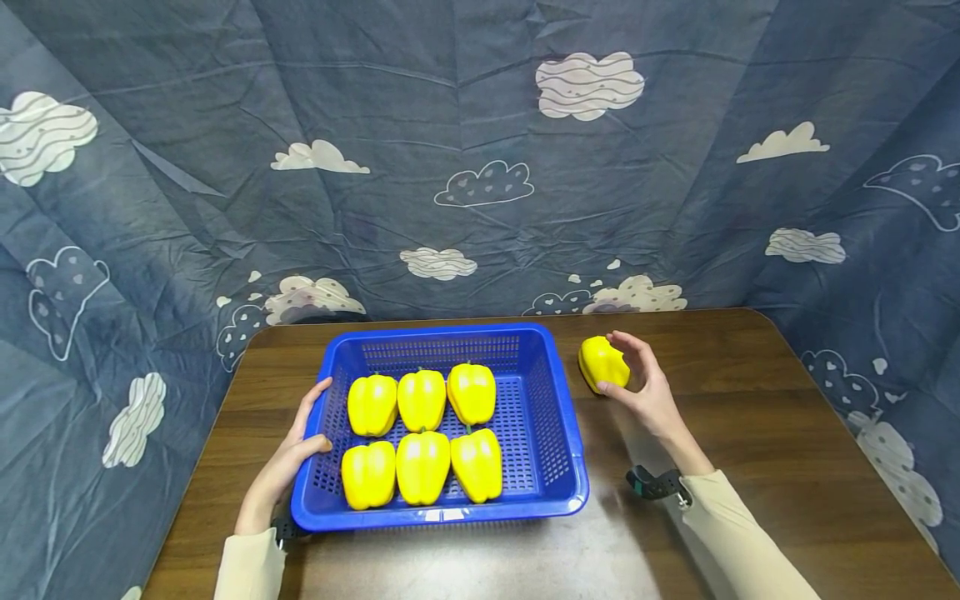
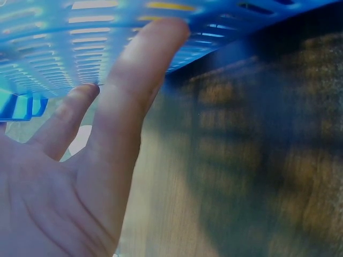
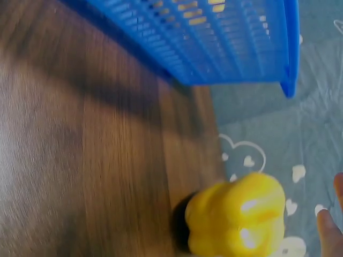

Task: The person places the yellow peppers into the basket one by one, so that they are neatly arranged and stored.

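In the head view, several yellow bell peppers (image 1: 422, 400) lie in two rows inside a blue plastic basket (image 1: 442, 518). My left hand (image 1: 281, 462) holds the basket's left side, with thumb and a fingertip over the rim. The left wrist view shows fingers (image 2: 126, 101) of that hand against the slotted outer wall. One more bell pepper (image 1: 597, 362) sits on the table right of the basket. Around its right side my right hand (image 1: 648, 396) is spread, thumb at its near edge. In the right wrist view, fingertips (image 3: 328, 227) stand apart from this bell pepper (image 3: 236, 219).
The brown wooden table (image 1: 720, 375) carries everything. A dark blue cloth (image 1: 480, 233) with cloud prints hangs behind it and along both sides. Inside the basket, the strip along its right wall shows bare slotted floor. A dark band (image 1: 656, 483) sits on the right wrist.
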### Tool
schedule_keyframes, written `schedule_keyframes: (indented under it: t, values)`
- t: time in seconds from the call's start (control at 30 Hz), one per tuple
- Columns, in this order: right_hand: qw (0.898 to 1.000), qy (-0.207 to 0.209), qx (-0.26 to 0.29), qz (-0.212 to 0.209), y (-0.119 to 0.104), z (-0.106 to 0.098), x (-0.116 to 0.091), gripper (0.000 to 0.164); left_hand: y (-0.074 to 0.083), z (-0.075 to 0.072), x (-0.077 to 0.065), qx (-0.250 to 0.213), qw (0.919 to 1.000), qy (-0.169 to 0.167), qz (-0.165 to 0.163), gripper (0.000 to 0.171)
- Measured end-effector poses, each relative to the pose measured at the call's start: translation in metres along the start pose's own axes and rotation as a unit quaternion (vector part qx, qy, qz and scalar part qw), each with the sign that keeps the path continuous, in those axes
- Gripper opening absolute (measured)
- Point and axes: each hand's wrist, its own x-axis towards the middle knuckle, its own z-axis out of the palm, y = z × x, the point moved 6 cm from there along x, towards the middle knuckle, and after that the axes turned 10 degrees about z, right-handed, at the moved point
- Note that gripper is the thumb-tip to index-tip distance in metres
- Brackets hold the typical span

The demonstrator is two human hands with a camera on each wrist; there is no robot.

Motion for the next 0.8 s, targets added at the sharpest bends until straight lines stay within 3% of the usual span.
schedule_keyframes:
  t: [0.23,0.43,0.7,0.8]
  values:
    - [1.000,0.002,-0.021,0.017,0.019,-0.010,0.011,0.080,0.001,-0.001,0.002,0.005,0.9998,-0.001,0.019,0.086]
    - [0.995,-0.004,-0.079,0.058,0.037,-0.015,0.019,0.085,0.001,-0.001,0.001,0.007,0.9999,0.003,0.014,0.086]
    - [0.991,-0.028,-0.096,0.093,0.025,-0.013,0.019,0.082,0.000,-0.001,0.001,0.006,0.9999,0.001,0.009,0.086]
    - [0.990,-0.039,-0.094,0.095,0.031,-0.014,0.022,0.084,-0.001,-0.002,0.001,0.005,1.0000,0.000,0.007,0.086]
